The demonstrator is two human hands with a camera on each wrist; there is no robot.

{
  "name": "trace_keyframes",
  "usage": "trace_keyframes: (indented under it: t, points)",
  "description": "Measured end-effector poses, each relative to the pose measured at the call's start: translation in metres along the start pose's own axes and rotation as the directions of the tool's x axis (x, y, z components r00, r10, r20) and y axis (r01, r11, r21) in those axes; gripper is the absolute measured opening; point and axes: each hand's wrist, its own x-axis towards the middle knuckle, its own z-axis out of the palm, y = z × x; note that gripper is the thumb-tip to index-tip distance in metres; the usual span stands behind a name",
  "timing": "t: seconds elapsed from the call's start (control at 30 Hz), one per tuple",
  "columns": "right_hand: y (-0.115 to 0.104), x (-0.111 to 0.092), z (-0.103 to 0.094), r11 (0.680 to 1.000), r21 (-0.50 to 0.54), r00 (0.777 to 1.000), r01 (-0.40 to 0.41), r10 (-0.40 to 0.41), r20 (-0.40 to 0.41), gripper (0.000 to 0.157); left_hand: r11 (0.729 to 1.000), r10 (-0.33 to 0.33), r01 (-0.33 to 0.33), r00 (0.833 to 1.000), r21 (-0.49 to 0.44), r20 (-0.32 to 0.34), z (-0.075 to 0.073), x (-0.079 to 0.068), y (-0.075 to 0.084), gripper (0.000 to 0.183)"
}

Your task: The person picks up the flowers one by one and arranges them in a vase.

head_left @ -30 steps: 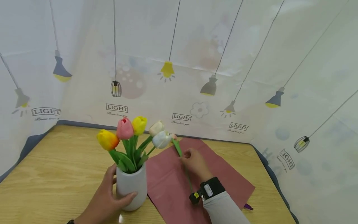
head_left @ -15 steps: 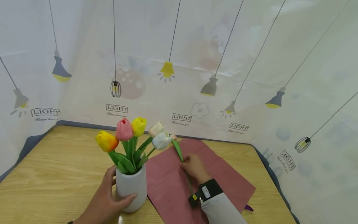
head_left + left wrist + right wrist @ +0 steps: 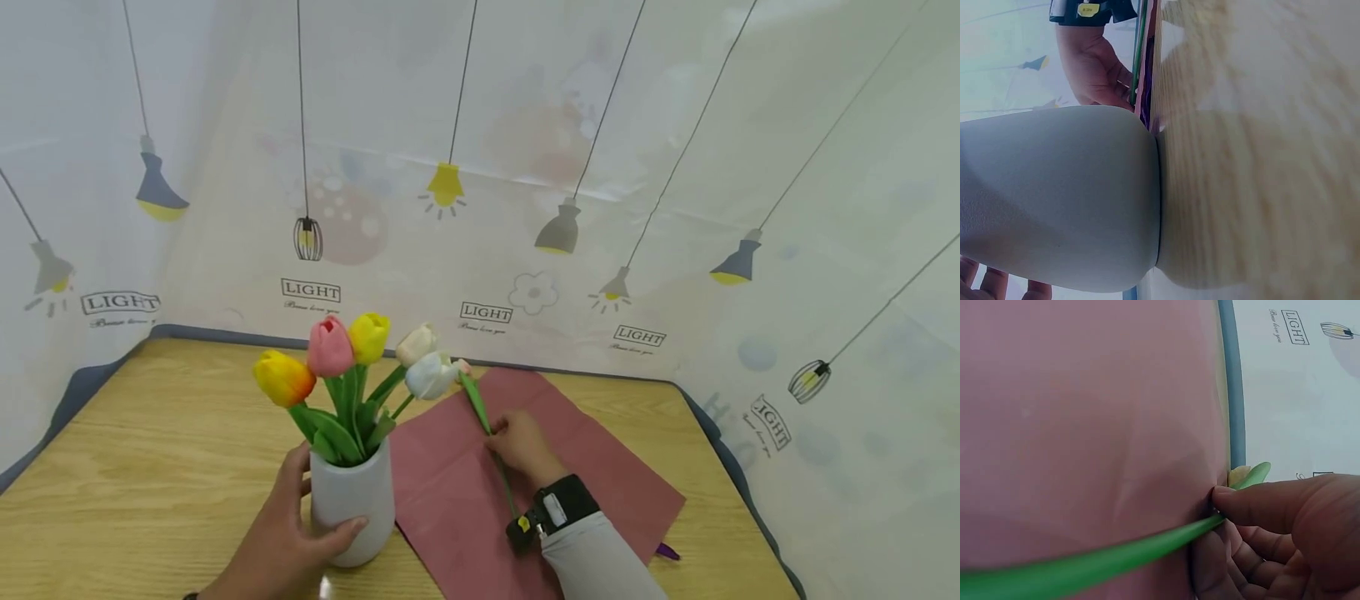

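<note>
My left hand [image 3: 288, 533] grips a white vase [image 3: 352, 508] standing on the table, its fingers behind and its thumb across the front. Out of the vase rise several tulips, among them an orange-yellow one [image 3: 283, 377], a pink one [image 3: 330, 346], a yellow one [image 3: 369, 337] and two whitish ones. Over the pink wrapping paper [image 3: 442, 475], my right hand [image 3: 525, 446] pinches the green stem of a single tulip [image 3: 1147, 547] between thumb and fingers. That tulip's head is mostly hidden behind the white blooms in the head view. The left wrist view shows the vase [image 3: 1066, 194] close up.
The paper lies flat on the wooden table [image 3: 172, 442], right of the vase. A purple strip [image 3: 667, 552] sticks out from under the paper's right edge. Behind the table hangs a pale curtain [image 3: 405, 108] printed with lamps.
My right hand has shifted slightly down along with the tulip it pinches, early in this span. The left hand keeps its grip on the vase, and little else differs.
</note>
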Motion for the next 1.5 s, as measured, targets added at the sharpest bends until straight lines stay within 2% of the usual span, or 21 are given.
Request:
trace_keyframes:
  t: [0.33, 0.57, 0.67, 0.83, 1.0, 1.17, 1.27, 1.4, 1.5]
  points:
    - [0.003, 0.000, -0.005, 0.997, 0.074, 1.000, -0.007, 0.006, 0.012, 0.013, 0.999, 0.035, -0.035, 0.999, -0.003, -0.018, 0.001, 0.003, -0.001, 0.093]
    - [0.008, -0.001, -0.001, 0.990, 0.140, 0.999, -0.032, 0.028, 0.030, 0.012, 0.997, -0.068, 0.069, 0.997, -0.026, 0.030, 0.001, 0.000, 0.000, 0.098]
    - [0.011, -0.002, -0.001, 0.966, 0.250, 0.996, -0.071, 0.055, 0.072, 0.015, 0.998, -0.053, 0.054, 0.998, -0.031, 0.027, 0.000, -0.001, -0.001, 0.096]
    - [0.014, -0.003, -0.009, 0.891, 0.425, 0.986, -0.159, 0.119, 0.120, 0.018, 1.000, 0.010, -0.010, 1.000, -0.023, 0.008, 0.000, 0.000, -0.001, 0.093]
    - [0.019, -0.005, -0.012, 0.825, 0.537, 0.984, -0.175, 0.125, 0.130, 0.026, 0.999, 0.027, -0.027, 1.000, -0.021, 0.003, 0.000, 0.001, -0.001, 0.093]
    - [0.019, -0.008, -0.014, 0.687, 0.707, 0.986, -0.169, 0.108, 0.130, 0.037, 0.998, 0.060, -0.060, 0.998, -0.014, -0.013, 0.000, 0.002, -0.002, 0.093]
    - [0.017, -0.010, -0.018, 0.573, 0.805, 0.988, -0.154, 0.109, 0.111, 0.036, 0.997, 0.074, -0.074, 0.997, -0.017, -0.017, 0.000, 0.002, -0.002, 0.093]
    - [0.012, -0.012, -0.024, 0.472, 0.878, 0.991, -0.081, 0.132, 0.020, 0.028, 0.997, 0.070, -0.070, 0.997, -0.019, -0.016, 0.000, 0.002, -0.001, 0.093]
    - [0.008, -0.016, -0.028, 0.429, 0.903, 0.986, -0.014, 0.156, -0.059, 0.023, 0.997, 0.071, -0.071, 0.997, -0.020, -0.018, 0.000, 0.002, -0.001, 0.093]
